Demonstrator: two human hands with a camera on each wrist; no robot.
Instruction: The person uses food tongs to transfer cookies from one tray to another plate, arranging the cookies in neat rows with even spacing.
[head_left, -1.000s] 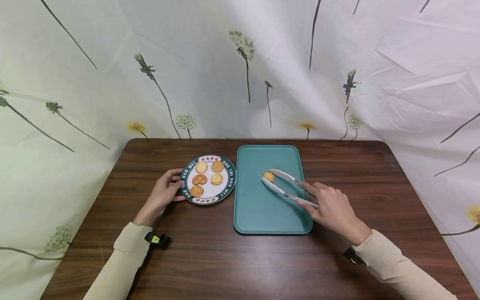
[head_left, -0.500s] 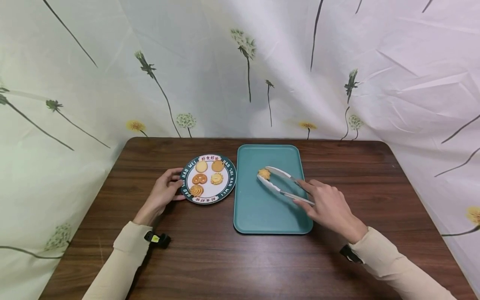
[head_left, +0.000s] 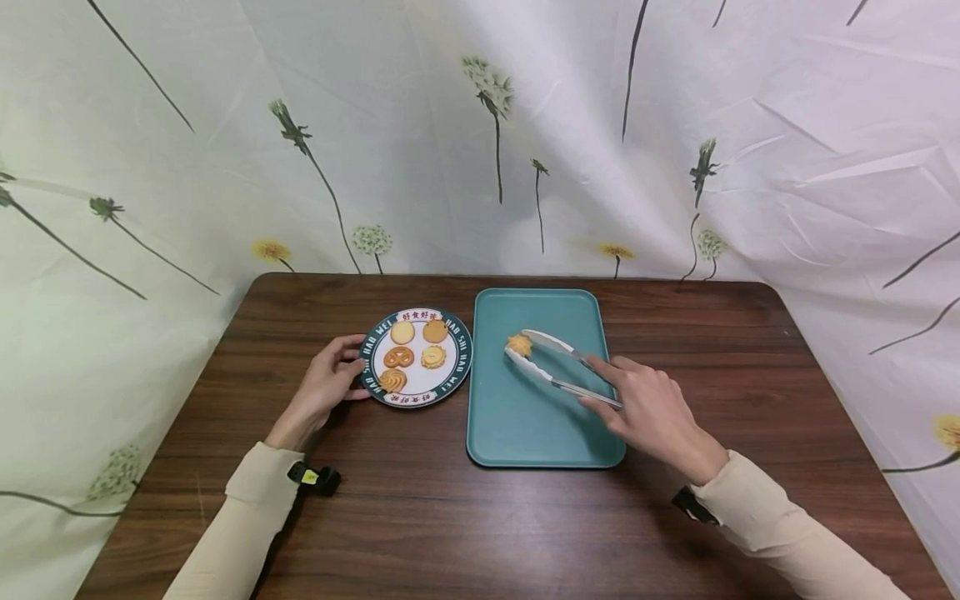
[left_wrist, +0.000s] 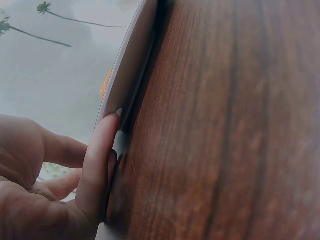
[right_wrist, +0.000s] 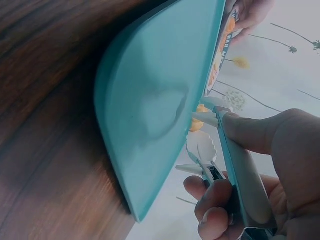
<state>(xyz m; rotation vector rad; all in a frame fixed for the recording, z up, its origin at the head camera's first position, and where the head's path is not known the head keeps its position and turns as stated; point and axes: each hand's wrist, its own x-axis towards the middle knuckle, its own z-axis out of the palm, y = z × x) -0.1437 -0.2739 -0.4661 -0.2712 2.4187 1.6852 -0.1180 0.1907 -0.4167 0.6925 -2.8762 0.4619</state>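
Note:
My left hand point(head_left: 328, 377) holds the left rim of a round plate point(head_left: 456, 377) with a dark green lettered border. In the left wrist view, fingers of the left hand point(left_wrist: 95, 170) meet the plate's edge point(left_wrist: 131, 65). Several cookies lie on the plate, among them a pretzel-shaped one point(head_left: 398, 357) and a swirled one point(head_left: 393, 381). Metal tongs point(head_left: 558, 382) are gripped in my right hand point(head_left: 651, 412), thumb on one arm and fingers curled round the other. A golden cookie point(head_left: 518, 345) sits between the tongs' tips, over the teal tray point(head_left: 536, 433).
The tray stands just right of the plate on a dark wooden table point(head_left: 420, 508). Behind the table hangs a pale cloth point(head_left: 420, 150) printed with dandelions. Each wrist carries a small black camera strap; the left one point(head_left: 313, 478) lies near the tabletop.
My right hand has moved the tongs and the golden cookie leftward over the tray, closer to the plate. The left hand and the plate stay in place.

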